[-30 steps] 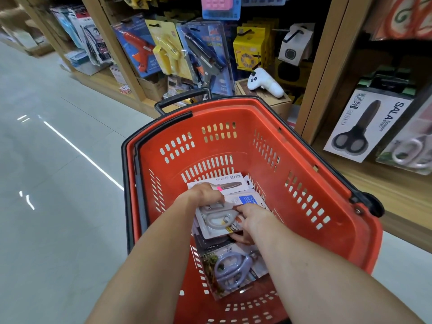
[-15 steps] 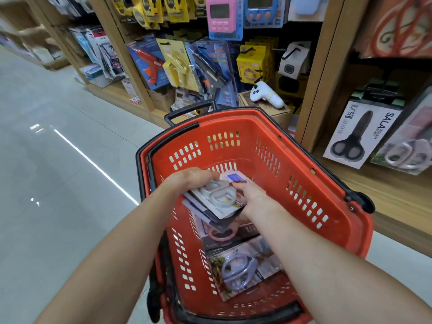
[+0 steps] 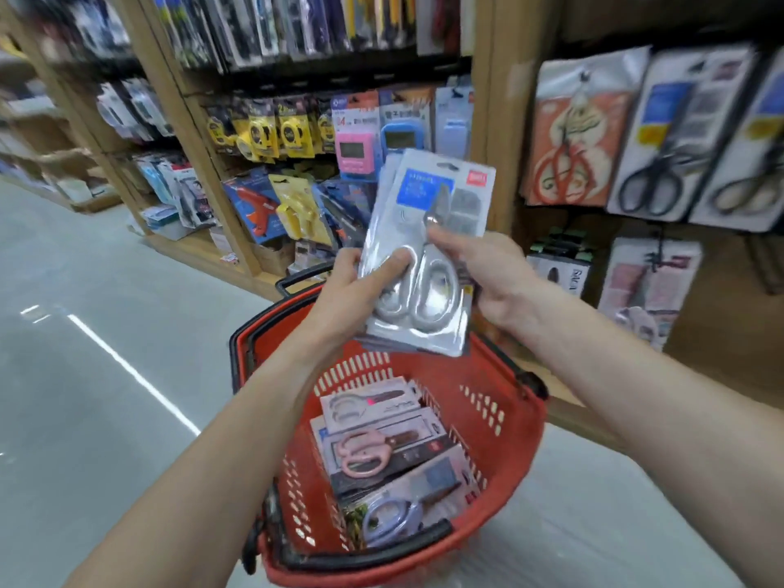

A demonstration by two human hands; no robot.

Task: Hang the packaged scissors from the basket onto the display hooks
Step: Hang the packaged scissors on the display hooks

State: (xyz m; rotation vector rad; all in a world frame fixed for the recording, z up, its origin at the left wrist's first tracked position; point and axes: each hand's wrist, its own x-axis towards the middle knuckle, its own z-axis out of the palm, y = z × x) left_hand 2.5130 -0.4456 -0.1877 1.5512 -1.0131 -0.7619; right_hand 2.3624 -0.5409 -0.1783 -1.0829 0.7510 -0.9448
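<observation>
A stack of packaged scissors, the front pack grey with a blue label, is held upright above the red basket. My left hand grips the stack's lower left edge, thumb across the front. My right hand pinches its right edge, forefinger on the front. Inside the basket lie more packs: a white-handled pair, a pink-handled pair and a lilac-handled pair. Scissors packs hang on the display at the right.
Wooden shelf uprights divide the display. Left of them hang tape measures, timers and glue guns. Lower packs stand on the right shelf. Grey floor stretches to the left. The basket's black handle sticks up behind it.
Both hands lifted the stack of scissors packs out of the basket and raised it upright to shelf height. The view swung upward toward the display.
</observation>
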